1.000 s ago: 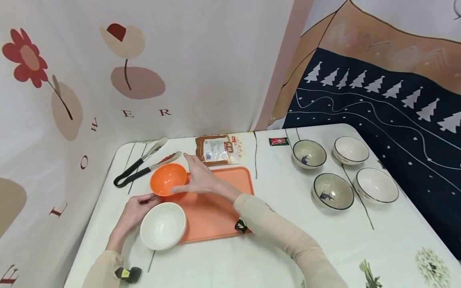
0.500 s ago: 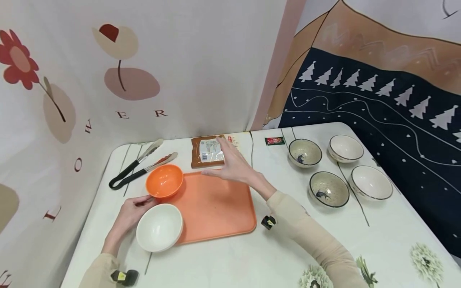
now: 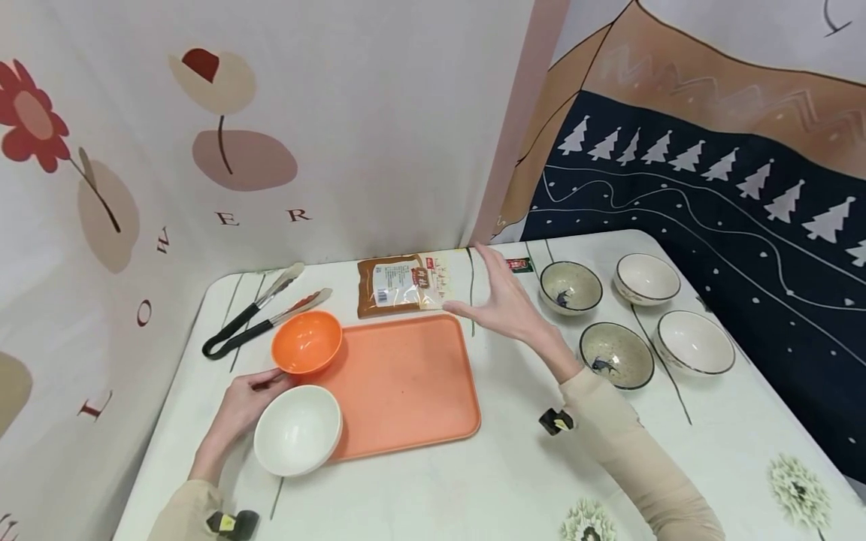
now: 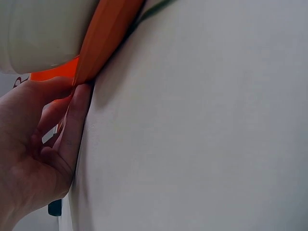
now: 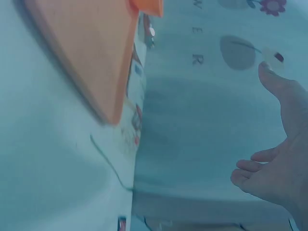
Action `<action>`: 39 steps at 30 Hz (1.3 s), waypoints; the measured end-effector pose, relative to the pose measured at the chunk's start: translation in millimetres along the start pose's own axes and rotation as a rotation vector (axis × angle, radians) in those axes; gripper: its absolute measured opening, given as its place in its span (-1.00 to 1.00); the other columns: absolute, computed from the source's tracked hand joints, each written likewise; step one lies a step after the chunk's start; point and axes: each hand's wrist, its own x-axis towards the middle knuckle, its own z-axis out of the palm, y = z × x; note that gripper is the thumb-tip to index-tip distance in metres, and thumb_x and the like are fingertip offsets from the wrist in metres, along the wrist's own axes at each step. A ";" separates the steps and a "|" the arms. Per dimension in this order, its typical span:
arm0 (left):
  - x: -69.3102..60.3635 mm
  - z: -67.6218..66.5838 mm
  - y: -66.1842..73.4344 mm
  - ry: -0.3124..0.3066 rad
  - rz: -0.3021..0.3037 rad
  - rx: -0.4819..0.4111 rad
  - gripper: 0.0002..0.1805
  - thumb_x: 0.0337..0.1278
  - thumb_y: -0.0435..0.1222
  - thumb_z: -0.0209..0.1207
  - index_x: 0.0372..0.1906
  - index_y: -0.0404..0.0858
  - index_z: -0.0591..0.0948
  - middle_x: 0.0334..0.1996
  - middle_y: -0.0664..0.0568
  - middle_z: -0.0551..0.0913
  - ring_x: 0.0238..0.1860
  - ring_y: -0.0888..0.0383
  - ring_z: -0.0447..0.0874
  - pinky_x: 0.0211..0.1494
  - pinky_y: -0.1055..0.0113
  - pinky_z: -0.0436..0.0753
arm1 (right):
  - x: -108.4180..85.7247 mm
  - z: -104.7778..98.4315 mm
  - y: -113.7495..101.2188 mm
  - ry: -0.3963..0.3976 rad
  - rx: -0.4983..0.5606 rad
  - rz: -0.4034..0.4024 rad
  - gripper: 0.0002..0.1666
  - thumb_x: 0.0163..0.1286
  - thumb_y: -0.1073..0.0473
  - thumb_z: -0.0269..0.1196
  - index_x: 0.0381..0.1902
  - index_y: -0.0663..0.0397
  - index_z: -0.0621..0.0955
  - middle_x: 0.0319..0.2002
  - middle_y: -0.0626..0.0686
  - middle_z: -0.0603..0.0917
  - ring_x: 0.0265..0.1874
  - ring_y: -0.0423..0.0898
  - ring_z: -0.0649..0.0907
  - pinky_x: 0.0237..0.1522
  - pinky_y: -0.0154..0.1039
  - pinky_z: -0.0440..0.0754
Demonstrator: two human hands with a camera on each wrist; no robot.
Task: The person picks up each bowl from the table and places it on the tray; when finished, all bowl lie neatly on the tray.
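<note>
An orange tray lies on the table, with an orange bowl on its far left corner and a white bowl over its near left corner. My left hand pinches the tray's left edge between thumb and fingers, as the left wrist view shows, close to both bowls. My right hand is in the air right of the tray, thumb and fingers spread, holding nothing. Behind its thumb lies a brown and clear food packet; a small dark green and red packet shows beyond its fingers.
Black-handled tongs lie spread at the back left. On the right stand two speckled grey bowls and two white dark-rimmed bowls. Cloth walls rise behind the table.
My right hand has left the orange bowl and moved right, past the food packet, to beyond the tray. The left hand stays at the tray's edge.
</note>
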 end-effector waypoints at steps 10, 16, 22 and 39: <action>-1.4 -0.8 1.4 0.002 0.007 0.001 -0.34 0.44 -0.02 0.14 0.38 -0.42 0.41 0.18 -0.37 0.61 0.29 -0.32 0.53 0.26 -0.12 0.57 | -26.9 -39.8 29.3 0.113 0.004 0.077 0.32 0.14 -0.13 0.52 0.62 0.13 0.02 0.60 0.22 0.06 0.59 0.15 0.09 0.51 0.28 0.13; -1.8 -0.7 0.5 -0.002 0.001 -0.008 -0.35 0.45 -0.02 0.15 0.40 -0.39 0.40 0.20 -0.36 0.60 0.30 -0.31 0.52 0.26 -0.11 0.58 | -44.7 -59.3 45.7 0.168 -0.044 0.127 0.32 0.17 -0.19 0.49 0.63 0.10 -0.01 0.60 0.23 0.08 0.55 0.24 0.17 0.44 0.36 0.20; -1.6 -0.9 0.7 -0.021 -0.021 -0.019 -0.30 0.45 0.04 0.13 0.42 -0.37 0.38 0.28 -0.37 0.53 0.36 -0.34 0.44 0.30 -0.17 0.52 | -66.8 -73.8 64.9 0.191 -0.072 0.172 0.32 0.19 -0.22 0.48 0.62 0.19 0.01 0.56 0.31 0.14 0.53 0.28 0.18 0.42 0.38 0.18; -3.6 0.2 5.5 -0.027 -0.037 -0.012 -0.32 0.47 0.02 0.10 0.43 -0.36 0.37 0.31 -0.37 0.50 0.37 -0.34 0.42 0.30 -0.14 0.54 | -124.0 -94.4 110.3 0.111 -0.144 0.250 0.44 0.14 -0.23 0.50 0.64 0.17 -0.12 0.54 0.45 0.06 0.48 0.47 0.16 0.25 0.53 0.22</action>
